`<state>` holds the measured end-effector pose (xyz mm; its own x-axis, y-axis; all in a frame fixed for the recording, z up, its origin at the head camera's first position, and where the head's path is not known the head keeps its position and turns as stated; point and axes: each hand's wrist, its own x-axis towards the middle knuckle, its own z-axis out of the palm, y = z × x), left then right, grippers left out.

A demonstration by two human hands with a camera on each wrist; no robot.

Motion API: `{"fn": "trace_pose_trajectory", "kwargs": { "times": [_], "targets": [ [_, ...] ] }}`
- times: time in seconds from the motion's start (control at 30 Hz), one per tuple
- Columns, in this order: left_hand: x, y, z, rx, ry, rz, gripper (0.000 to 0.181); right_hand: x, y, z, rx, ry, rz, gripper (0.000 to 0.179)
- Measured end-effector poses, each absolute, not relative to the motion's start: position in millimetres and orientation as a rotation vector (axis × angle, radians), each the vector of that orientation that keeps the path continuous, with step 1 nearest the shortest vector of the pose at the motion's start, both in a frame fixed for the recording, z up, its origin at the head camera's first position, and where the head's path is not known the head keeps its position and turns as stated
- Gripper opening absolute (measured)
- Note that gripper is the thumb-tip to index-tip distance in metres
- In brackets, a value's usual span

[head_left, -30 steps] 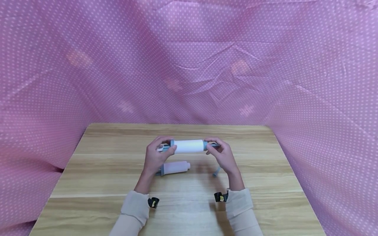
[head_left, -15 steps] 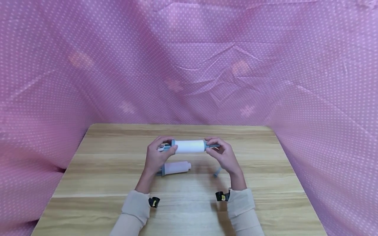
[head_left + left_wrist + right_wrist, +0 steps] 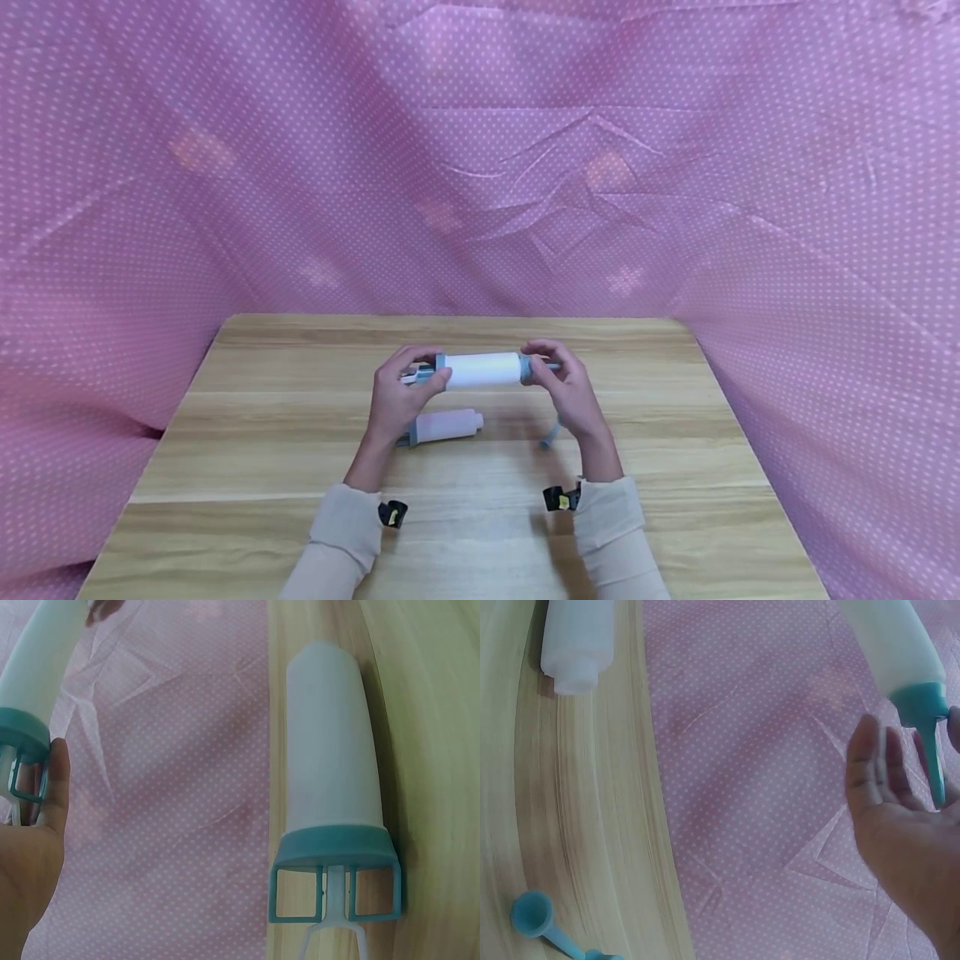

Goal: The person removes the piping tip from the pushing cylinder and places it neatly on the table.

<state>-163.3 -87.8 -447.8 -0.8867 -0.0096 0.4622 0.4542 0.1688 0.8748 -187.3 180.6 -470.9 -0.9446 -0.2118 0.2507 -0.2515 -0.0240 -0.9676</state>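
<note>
Above the table, a white syringe (image 3: pixel 483 369) with teal ends is held level between both hands. My left hand (image 3: pixel 393 400) grips its teal collar (image 3: pixel 26 733), where the loops and plunger handle are. At the other end, my right hand (image 3: pixel 577 400) has thumb and fingers around the teal nozzle (image 3: pixel 922 712), whose thin tip points into the palm. Below the held one lies a second white syringe (image 3: pixel 447 425), its outlet bare and its looped collar partly behind my left wrist in the head view. A loose teal nozzle (image 3: pixel 532 913) lies under my right hand.
The wooden table (image 3: pixel 480 533) has pink dotted cloth (image 3: pixel 480 167) hanging behind it and along both sides. A small black camera mount (image 3: pixel 392 513) sits at my left cuff, and another black mount (image 3: pixel 561 498) at my right.
My right thumb has moved up over the nozzle from its lower side, and the fingers have risen slightly. The left hand keeps its grip. Both things on the table lie as before.
</note>
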Motion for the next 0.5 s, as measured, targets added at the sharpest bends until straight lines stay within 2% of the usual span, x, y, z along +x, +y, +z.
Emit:
{"fn": "trace_pose_trajectory", "kwargs": {
  "times": [0.2, 0.5],
  "targets": [
    [-163.1, -88.5, -448.0, -0.415, -2.095, -1.755, 0.027, -188.1, 182.0, -472.1, 0.481, -2.26, 2.196, 0.043],
    [-162.4, -89.4, -446.4, -0.421, -2.091, -1.757, 0.027, -186.9, 183.2, -472.8, 0.573, -2.219, 2.249, 0.034]
  ]
}}
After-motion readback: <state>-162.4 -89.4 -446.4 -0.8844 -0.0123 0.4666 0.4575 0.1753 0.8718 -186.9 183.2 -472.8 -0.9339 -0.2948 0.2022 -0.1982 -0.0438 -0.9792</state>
